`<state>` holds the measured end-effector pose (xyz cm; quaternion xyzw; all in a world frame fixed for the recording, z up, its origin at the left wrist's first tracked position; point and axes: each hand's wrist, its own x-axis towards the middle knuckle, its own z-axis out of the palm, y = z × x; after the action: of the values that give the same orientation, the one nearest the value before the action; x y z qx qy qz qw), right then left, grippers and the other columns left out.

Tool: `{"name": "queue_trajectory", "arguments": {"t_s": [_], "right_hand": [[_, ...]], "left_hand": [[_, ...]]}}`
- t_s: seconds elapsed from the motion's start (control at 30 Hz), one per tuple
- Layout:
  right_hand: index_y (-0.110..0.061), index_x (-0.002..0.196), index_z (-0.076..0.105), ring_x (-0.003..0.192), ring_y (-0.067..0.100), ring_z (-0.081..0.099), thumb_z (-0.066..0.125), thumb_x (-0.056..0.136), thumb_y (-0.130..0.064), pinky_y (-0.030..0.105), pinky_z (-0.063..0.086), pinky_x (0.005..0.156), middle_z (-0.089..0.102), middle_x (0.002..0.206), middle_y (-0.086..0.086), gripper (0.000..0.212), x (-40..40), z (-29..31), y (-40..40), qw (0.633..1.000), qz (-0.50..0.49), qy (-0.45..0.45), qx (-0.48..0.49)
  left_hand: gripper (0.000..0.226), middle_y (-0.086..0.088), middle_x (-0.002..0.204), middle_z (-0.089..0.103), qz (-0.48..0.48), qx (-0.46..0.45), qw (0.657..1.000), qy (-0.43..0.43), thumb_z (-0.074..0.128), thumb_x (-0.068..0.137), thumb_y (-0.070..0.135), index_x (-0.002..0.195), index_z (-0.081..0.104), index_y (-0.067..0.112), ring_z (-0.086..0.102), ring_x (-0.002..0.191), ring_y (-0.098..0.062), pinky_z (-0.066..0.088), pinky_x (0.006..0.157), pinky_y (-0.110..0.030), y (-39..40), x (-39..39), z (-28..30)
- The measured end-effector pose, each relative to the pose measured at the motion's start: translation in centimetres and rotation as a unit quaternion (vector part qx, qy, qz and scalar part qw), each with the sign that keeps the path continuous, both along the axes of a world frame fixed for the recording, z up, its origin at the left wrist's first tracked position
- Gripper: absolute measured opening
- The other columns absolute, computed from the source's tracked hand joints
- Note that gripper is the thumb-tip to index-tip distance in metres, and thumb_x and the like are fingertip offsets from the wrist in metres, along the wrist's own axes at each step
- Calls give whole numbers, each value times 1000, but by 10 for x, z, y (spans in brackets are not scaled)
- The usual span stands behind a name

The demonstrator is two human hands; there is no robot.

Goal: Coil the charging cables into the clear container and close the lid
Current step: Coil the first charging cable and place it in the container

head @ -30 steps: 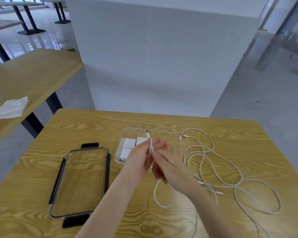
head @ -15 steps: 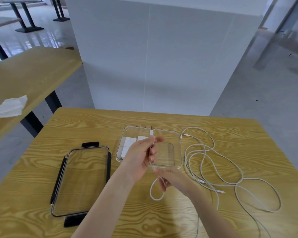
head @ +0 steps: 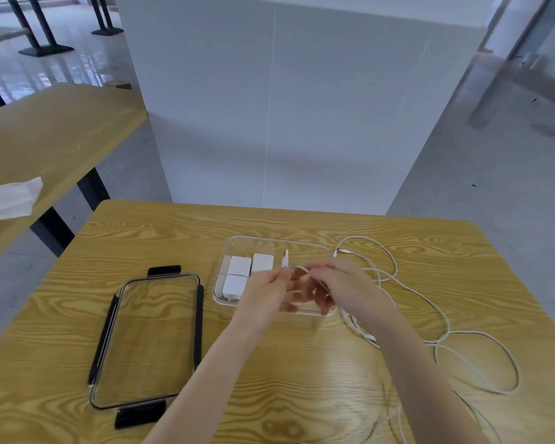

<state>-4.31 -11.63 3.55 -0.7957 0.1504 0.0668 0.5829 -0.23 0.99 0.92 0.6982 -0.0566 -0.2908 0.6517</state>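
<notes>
A clear container (head: 237,243) sits mid-table with three white charger blocks (head: 239,265) in its left half. Both hands hover over its right half. My left hand (head: 265,294) pinches a white charging cable (head: 305,270) just below its plug, which sticks upward. My right hand (head: 340,285) grips the same cable beside it, bending a loop toward my left fingers. More white cable (head: 442,318) lies in loose loops on the table to the right. The clear lid (head: 148,344) with black clips lies flat at the left.
The wooden table (head: 173,232) ends just past the container; a white partition wall (head: 285,107) stands behind it. A second wooden table (head: 45,129) at the left carries a crumpled white tissue (head: 10,197).
My right hand has risen from near the table up to my left hand, bringing a cable loop with it. My left hand has stayed over the container.
</notes>
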Motion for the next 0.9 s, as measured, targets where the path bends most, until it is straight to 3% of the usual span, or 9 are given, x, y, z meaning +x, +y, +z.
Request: {"name": "queue_trajectory", "arguments": {"t_s": [0.1,0.17,0.27,0.4,0.5,0.6,0.73,0.8,0.9], "right_hand": [[-14,101,63,52,14,60,32,98,-11,24,48,51,69,80,0,32,-9,-5,18,993,41,-73,-86],[-18,109,58,56,14,63,32,100,-16,29,52,59,66,81,-4,28,-15,-12,26,985,37,-117,-118],[-17,94,56,56,17,61,34,100,-20,42,50,67,64,68,-2,23,-23,-28,32,988,35,-134,-69],[-43,77,54,67,12,60,35,99,-29,33,48,73,65,72,-1,32,-25,-64,27,983,56,-143,-100],[-47,82,54,73,12,59,33,99,-35,30,46,75,63,76,-1,30,-18,-83,17,984,70,-98,-133],[-31,89,63,68,8,58,35,96,-44,23,45,70,62,74,-3,32,-10,-92,2,991,96,-20,-87],[-16,64,59,46,11,51,42,73,-73,22,43,57,56,49,-4,60,1,-88,-22,981,120,98,-120],[-18,51,47,35,8,38,55,68,-74,24,38,51,41,36,-9,58,9,-78,-34,974,89,126,-166],[-18,52,39,36,9,25,69,63,-56,22,25,43,29,43,-7,49,22,-49,-46,984,-1,99,-150]], "left_hand": [[38,-3,66,65,35,2,999,-19,40,98,24,77,67,8,61,59,-12,50,61,-22,-2,6,2],[34,-6,72,69,72,-17,997,4,42,96,24,84,67,5,61,60,-14,47,69,-29,-3,11,3],[28,-14,93,74,123,-161,974,105,42,97,17,102,62,-2,73,76,-17,56,71,-28,-1,21,12],[28,-11,78,75,138,-294,934,151,42,97,13,93,63,-5,73,69,-14,57,58,-20,7,34,27],[30,-6,70,73,102,-279,948,117,42,96,15,91,66,-2,69,61,-11,55,55,-19,9,30,29],[30,-3,63,66,55,-281,953,100,41,97,16,98,65,-3,60,52,-9,50,51,-18,9,23,26],[32,1,56,56,-37,-243,969,39,41,96,18,103,64,-3,49,46,-8,44,49,-16,11,19,25],[34,3,54,57,-82,-192,978,16,40,97,20,103,65,-2,48,45,-8,43,50,-16,12,14,23],[32,2,62,67,-119,-108,987,4,40,97,22,103,66,5,52,46,-7,46,56,-18,9,4,17]]}}
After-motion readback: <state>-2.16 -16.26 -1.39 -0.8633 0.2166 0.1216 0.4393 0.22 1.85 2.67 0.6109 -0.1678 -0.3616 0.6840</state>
